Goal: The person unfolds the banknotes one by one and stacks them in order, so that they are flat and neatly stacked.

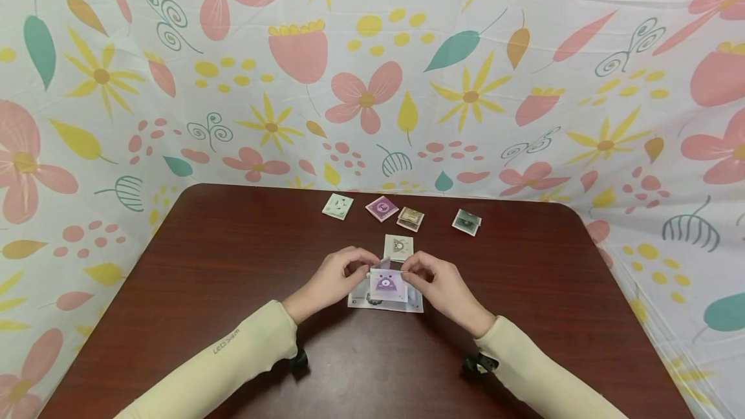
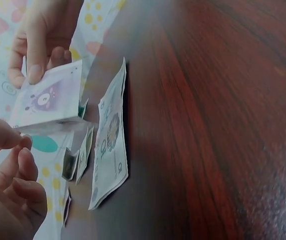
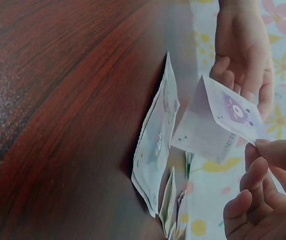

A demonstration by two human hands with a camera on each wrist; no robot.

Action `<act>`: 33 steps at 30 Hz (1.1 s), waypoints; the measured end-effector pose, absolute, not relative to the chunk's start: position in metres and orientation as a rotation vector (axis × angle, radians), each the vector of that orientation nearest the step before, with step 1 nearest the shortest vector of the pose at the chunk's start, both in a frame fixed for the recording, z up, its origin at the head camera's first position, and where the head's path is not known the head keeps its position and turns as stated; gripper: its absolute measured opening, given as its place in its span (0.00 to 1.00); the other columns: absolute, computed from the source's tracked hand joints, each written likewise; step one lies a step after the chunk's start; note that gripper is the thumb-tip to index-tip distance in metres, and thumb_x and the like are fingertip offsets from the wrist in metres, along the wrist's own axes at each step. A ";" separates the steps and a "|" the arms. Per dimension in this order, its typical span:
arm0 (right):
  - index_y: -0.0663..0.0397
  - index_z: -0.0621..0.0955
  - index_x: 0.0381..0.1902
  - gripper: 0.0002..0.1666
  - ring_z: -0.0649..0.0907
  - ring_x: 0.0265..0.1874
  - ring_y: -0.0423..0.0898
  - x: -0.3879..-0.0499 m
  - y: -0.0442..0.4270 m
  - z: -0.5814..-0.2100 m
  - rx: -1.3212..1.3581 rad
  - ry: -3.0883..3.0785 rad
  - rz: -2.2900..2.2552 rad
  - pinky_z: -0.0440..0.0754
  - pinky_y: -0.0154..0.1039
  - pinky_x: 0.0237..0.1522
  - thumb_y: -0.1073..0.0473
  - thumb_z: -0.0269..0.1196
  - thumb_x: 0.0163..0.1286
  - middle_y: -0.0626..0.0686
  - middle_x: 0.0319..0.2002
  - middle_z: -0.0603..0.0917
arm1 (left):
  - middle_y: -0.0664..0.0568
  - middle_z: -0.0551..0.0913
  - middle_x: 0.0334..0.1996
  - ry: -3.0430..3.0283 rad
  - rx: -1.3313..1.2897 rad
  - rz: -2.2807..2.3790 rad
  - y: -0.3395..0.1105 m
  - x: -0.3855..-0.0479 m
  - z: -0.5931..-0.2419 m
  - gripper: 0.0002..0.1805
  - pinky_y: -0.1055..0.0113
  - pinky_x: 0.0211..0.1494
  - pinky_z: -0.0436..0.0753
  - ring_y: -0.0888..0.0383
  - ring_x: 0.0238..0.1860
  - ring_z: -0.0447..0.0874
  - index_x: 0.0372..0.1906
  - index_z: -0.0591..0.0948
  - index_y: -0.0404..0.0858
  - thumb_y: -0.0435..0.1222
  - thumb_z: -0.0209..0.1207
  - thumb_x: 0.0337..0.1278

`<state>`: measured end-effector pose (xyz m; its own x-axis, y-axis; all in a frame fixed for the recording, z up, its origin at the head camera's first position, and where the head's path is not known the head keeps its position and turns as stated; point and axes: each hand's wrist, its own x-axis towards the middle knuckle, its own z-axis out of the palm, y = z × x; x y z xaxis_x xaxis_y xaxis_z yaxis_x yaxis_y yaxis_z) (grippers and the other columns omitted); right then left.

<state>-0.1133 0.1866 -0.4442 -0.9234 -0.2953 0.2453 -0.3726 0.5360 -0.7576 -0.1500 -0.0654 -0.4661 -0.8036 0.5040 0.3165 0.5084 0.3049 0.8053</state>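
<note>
A purple play banknote [image 1: 388, 286] with a one-eyed cartoon figure hangs between my hands, bent along a fold. My left hand [image 1: 339, 271] pinches its left edge between thumb and fingers; my right hand [image 1: 447, 284] pinches the right edge. In the right wrist view, the purple note's [image 3: 205, 122] two halves stand apart like a tent. Beneath it a pale grey-green note [image 1: 356, 302] lies on the table, and the left wrist view shows that note's [image 2: 110, 135] layered edges. Just beyond the hands is a cream folded note [image 1: 398, 246].
The dark wooden table [image 1: 244, 244] meets a flowered cloth [image 1: 372, 31] at its back. Along the far side lie a light green folded note [image 1: 337, 206], a purple folded one [image 1: 381, 208], a brown one [image 1: 410, 218] and a dark green one [image 1: 467, 222].
</note>
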 end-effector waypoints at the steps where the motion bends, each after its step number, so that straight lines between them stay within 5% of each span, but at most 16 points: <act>1: 0.46 0.84 0.39 0.09 0.78 0.27 0.37 -0.113 0.187 -0.444 0.583 -2.678 1.352 0.76 0.34 0.31 0.66 0.71 0.68 0.40 0.30 0.85 | 0.49 0.87 0.44 -2.533 -0.982 -1.563 -0.066 -0.150 -0.466 0.12 0.68 0.40 0.81 0.60 0.38 0.81 0.50 0.87 0.37 0.26 0.60 0.67; 12: 0.45 0.84 0.39 0.10 0.78 0.27 0.38 -0.111 0.194 -0.443 0.565 -2.691 1.336 0.75 0.34 0.31 0.66 0.71 0.68 0.41 0.30 0.86 | 0.53 0.83 0.37 -2.586 -0.971 -1.405 -0.075 -0.158 -0.467 0.10 0.69 0.39 0.78 0.60 0.35 0.79 0.48 0.88 0.41 0.29 0.67 0.63; 33: 0.47 0.84 0.39 0.09 0.77 0.26 0.38 -0.114 0.207 -0.439 0.521 -2.636 1.321 0.75 0.36 0.30 0.68 0.71 0.68 0.45 0.30 0.86 | 0.55 0.81 0.37 -2.719 -1.012 -1.381 -0.086 -0.163 -0.457 0.03 0.68 0.37 0.75 0.65 0.30 0.72 0.39 0.83 0.42 0.36 0.65 0.69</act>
<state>-0.1138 0.2073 -0.4391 -0.9289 -0.2394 0.2824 -0.3695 0.5527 -0.7470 -0.1634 -0.0859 -0.4574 -0.7994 0.5629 0.2102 0.5016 0.4328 0.7490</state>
